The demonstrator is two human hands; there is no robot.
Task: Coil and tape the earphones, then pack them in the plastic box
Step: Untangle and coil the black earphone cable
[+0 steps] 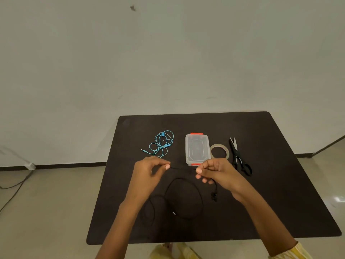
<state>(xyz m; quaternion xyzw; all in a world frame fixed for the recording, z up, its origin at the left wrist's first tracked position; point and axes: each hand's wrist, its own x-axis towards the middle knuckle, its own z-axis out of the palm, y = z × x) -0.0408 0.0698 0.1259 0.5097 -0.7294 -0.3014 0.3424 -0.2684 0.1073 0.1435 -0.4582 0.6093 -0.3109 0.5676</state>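
Observation:
Black earphones (186, 199) hang in loose loops over the dark table (261, 193). My left hand (149, 171) pinches the cable between thumb and forefinger. My right hand (214, 171) grips the same cable, which is stretched between the two hands. The black earbuds (214, 196) dangle below my right hand. Blue earphones (161, 143) lie tangled on the table behind my left hand. A clear plastic box (197, 149) with red latches sits shut behind my right hand. A roll of clear tape (219, 151) lies to its right.
Black scissors (239, 157) lie right of the tape roll. The table stands on a pale floor before a white wall. A dark cable (13, 186) runs along the floor at the left.

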